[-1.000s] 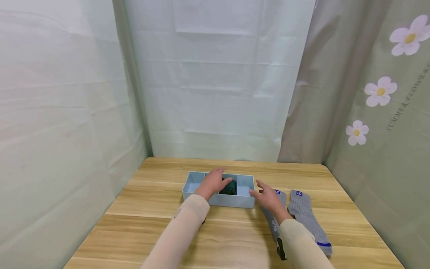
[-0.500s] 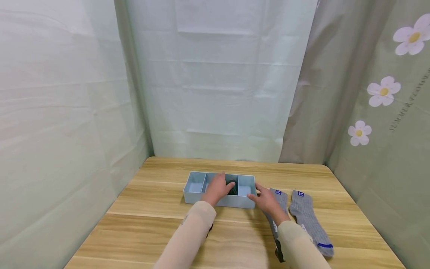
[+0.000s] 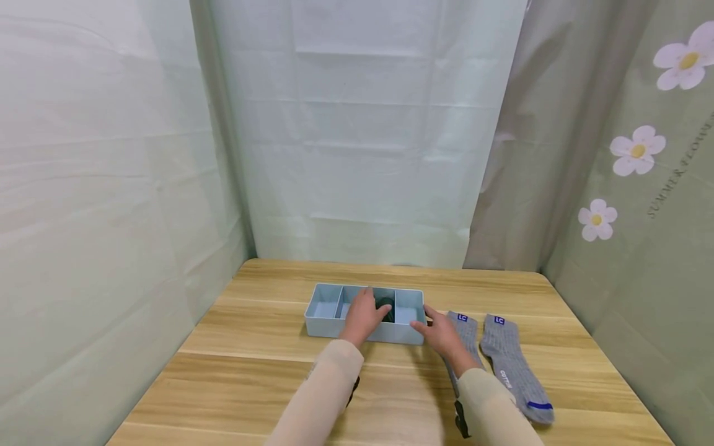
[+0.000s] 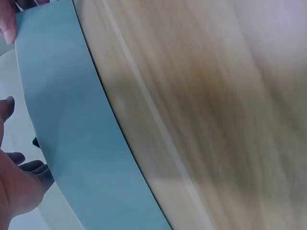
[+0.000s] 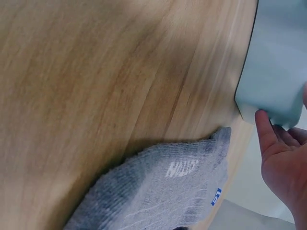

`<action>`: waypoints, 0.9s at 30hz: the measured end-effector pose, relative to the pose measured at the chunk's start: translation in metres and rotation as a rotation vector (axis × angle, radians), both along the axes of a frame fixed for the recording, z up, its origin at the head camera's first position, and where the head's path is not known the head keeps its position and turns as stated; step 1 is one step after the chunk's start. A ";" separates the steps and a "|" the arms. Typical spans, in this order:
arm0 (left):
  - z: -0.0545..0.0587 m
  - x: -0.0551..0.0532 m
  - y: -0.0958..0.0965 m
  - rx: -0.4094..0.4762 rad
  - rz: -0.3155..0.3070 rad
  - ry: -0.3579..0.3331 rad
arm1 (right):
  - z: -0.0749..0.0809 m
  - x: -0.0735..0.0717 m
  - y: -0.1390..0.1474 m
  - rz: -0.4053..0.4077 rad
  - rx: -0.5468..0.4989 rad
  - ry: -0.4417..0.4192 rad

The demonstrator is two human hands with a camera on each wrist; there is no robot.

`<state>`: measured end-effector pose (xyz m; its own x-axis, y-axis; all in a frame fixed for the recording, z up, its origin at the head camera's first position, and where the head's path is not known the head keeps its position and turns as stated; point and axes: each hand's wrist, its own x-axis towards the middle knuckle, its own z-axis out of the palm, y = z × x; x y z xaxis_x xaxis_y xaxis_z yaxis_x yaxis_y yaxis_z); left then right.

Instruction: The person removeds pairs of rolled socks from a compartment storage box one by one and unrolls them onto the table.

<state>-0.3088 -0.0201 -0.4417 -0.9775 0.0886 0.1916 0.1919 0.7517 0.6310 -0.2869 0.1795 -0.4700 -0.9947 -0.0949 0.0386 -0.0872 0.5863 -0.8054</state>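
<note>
From the head, the left hand (image 3: 362, 317) reaches over the middle of the blue box (image 3: 400, 334) on the table (image 3: 262, 353), beside a dark green item (image 3: 387, 313) lying inside; contact with it cannot be told. The right hand (image 3: 442, 336) is at the box's right end, near two grey socks (image 3: 517, 368). From the left wrist, the left hand's thumb and fingers stand apart. From the right wrist, the right hand's fingers, loosely spread, touch the box's end wall
</note>
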 end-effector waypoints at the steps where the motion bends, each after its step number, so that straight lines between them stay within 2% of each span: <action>1: -0.001 0.000 0.001 0.013 0.011 0.003 | 0.000 0.000 0.000 -0.001 0.001 -0.001; 4: -0.004 0.002 0.007 0.044 0.031 0.016 | -0.001 0.000 -0.001 -0.002 0.004 0.001; 12: -0.008 0.007 0.022 0.027 0.074 0.026 | -0.001 0.001 -0.001 0.001 0.002 0.005; 21: -0.010 0.010 0.029 -0.171 0.114 0.058 | -0.001 0.002 -0.002 -0.014 -0.013 -0.018; 27: -0.012 0.011 0.033 -0.221 0.136 0.070 | 0.000 0.002 -0.002 -0.015 -0.016 -0.015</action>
